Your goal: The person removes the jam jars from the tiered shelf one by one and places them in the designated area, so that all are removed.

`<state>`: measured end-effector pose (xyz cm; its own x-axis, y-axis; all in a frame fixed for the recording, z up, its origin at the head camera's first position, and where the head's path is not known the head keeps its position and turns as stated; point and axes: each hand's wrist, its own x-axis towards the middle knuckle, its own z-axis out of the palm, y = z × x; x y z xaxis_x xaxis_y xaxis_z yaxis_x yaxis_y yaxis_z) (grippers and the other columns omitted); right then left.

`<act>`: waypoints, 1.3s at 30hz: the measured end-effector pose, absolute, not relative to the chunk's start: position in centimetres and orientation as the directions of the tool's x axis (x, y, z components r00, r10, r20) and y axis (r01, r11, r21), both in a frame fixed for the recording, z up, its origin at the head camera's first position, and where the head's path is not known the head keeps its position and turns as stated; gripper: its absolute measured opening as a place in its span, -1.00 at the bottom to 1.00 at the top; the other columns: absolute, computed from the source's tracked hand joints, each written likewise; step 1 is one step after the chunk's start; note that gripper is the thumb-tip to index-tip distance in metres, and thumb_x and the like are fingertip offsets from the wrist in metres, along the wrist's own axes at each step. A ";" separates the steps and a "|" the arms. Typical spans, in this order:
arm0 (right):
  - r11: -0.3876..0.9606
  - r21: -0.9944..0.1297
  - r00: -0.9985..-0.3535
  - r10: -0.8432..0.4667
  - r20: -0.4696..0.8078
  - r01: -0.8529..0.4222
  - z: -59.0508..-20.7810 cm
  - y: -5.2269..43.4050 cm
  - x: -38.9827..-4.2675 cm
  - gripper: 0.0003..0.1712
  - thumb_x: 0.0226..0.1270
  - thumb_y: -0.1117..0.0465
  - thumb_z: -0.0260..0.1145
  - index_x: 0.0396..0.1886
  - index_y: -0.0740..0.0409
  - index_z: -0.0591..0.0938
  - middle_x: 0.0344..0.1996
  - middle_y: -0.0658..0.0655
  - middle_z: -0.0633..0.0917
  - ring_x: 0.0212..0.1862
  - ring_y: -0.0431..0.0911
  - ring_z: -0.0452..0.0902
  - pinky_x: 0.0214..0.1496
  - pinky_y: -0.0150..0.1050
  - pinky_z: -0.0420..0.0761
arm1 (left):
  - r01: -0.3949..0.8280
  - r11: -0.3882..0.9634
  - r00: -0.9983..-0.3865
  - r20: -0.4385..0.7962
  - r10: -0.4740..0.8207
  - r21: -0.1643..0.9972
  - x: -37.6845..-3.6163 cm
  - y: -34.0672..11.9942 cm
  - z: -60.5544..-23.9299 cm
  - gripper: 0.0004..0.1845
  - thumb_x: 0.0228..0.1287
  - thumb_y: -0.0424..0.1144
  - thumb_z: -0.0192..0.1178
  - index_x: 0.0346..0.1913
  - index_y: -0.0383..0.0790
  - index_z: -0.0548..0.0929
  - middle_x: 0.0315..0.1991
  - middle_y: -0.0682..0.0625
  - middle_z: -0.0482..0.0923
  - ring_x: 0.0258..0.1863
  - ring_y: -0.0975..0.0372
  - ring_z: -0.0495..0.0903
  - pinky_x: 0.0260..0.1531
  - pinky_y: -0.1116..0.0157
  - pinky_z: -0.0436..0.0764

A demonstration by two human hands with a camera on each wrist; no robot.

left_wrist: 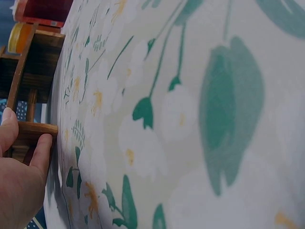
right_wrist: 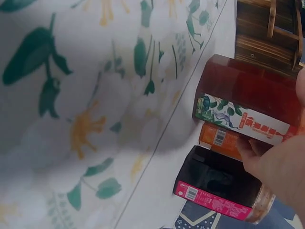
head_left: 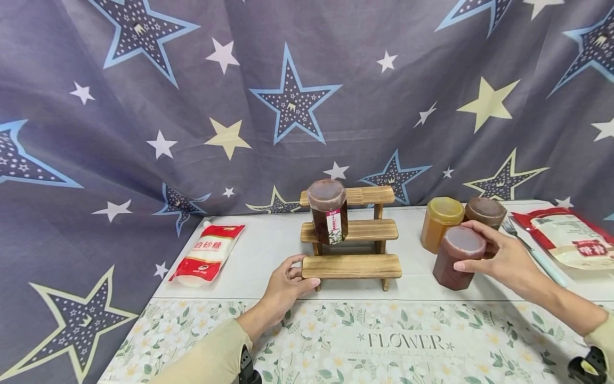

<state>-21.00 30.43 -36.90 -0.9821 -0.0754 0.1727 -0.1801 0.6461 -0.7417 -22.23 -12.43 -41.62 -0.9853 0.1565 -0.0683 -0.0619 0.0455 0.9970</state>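
Observation:
A three-step wooden display stand (head_left: pixel 352 266) stands mid-table; a dark jar (head_left: pixel 328 213) with a pink-and-white label sits on its middle step. My left hand (head_left: pixel 287 285) grips the left end of the lowest step, and in the left wrist view the thumb and a finger of this hand (left_wrist: pixel 21 176) touch the wood. To the right, my right hand (head_left: pixel 503 258) holds a jar of dark red contents (head_left: pixel 453 261) round its upper part. The right wrist view shows this red jar (right_wrist: pixel 248 93) with its white illustrated label. Close behind it are a yellow-lidded jar (head_left: pixel 442 221) and a brown-lidded jar (head_left: pixel 485 212).
A red-and-white bag of sugar (head_left: pixel 208 255) lies at the left. At the far right are a fork with a pale green handle (head_left: pixel 547 264) and a red-and-white food packet (head_left: pixel 571 237). A star-patterned curtain (head_left: pixel 297 160) hangs behind the table, which has a floral cloth (head_left: pixel 336 341).

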 end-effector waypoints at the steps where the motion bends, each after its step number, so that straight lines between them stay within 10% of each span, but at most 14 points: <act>1: 0.651 -0.737 -0.982 -0.084 0.168 -0.181 -36.8 30.5 -21.0 0.03 0.01 -0.03 0.55 0.42 0.17 0.26 0.12 0.32 0.52 -0.18 -0.54 0.44 -0.28 -0.54 0.56 | -0.062 0.047 -0.985 -0.069 0.158 0.997 -22.2 -12.4 -41.6 -0.28 0.11 -0.46 0.37 0.34 -0.30 0.30 -0.08 -0.22 0.59 -0.18 0.16 0.65 -0.12 0.23 0.70; 7: 0.668 -0.720 -0.982 -0.121 0.148 -0.190 -36.7 30.6 -21.2 0.09 0.02 -0.02 0.55 0.46 0.20 0.18 0.16 0.39 0.49 -0.16 -0.54 0.39 -0.27 -0.52 0.56 | -0.065 0.050 -0.985 -0.072 0.158 0.997 -22.1 -12.5 -41.6 -0.28 0.12 -0.44 0.37 0.34 -0.30 0.30 -0.07 -0.23 0.59 -0.18 0.17 0.64 -0.11 0.22 0.70; 14: 0.656 -0.723 -0.976 -0.169 0.137 -0.215 -36.4 30.5 -21.2 0.11 0.04 0.04 0.54 0.48 0.19 0.11 0.26 0.39 0.34 0.09 -0.02 0.39 -0.20 -0.52 0.54 | -0.065 0.043 -0.984 -0.072 0.161 0.997 -22.1 -12.6 -41.6 -0.28 0.13 -0.45 0.36 0.35 -0.30 0.29 -0.08 -0.22 0.59 -0.19 0.18 0.64 -0.10 0.22 0.70; 24: 0.631 -0.675 -0.915 -0.153 0.374 -0.382 -34.0 29.4 -21.3 -0.03 -0.01 0.19 0.58 0.40 0.12 0.29 0.14 0.16 0.38 -0.01 -0.50 0.31 -0.11 -0.79 0.32 | -0.061 0.045 -0.985 -0.067 0.160 0.997 -22.0 -12.6 -41.6 -0.26 0.13 -0.44 0.36 0.36 -0.29 0.28 -0.08 -0.22 0.58 -0.19 0.17 0.64 -0.10 0.22 0.70; 39: 0.508 -0.741 -0.895 -0.181 0.407 -0.439 -31.0 25.0 -21.4 -0.15 0.15 0.26 0.47 0.42 -0.01 0.28 0.19 0.10 0.38 0.14 -0.22 0.37 -0.01 -0.73 0.39 | -0.065 0.039 -0.984 -0.071 0.166 0.997 -22.1 -12.5 -41.4 -0.27 0.13 -0.44 0.36 0.36 -0.28 0.28 -0.07 -0.23 0.57 -0.18 0.17 0.63 -0.08 0.22 0.70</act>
<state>-21.35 24.99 -30.98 -0.8955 -0.1805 0.4068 -0.4391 0.5075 -0.7414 -22.09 -12.50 -41.39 -0.9835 0.1663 -0.0710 -0.0654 0.0393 0.9971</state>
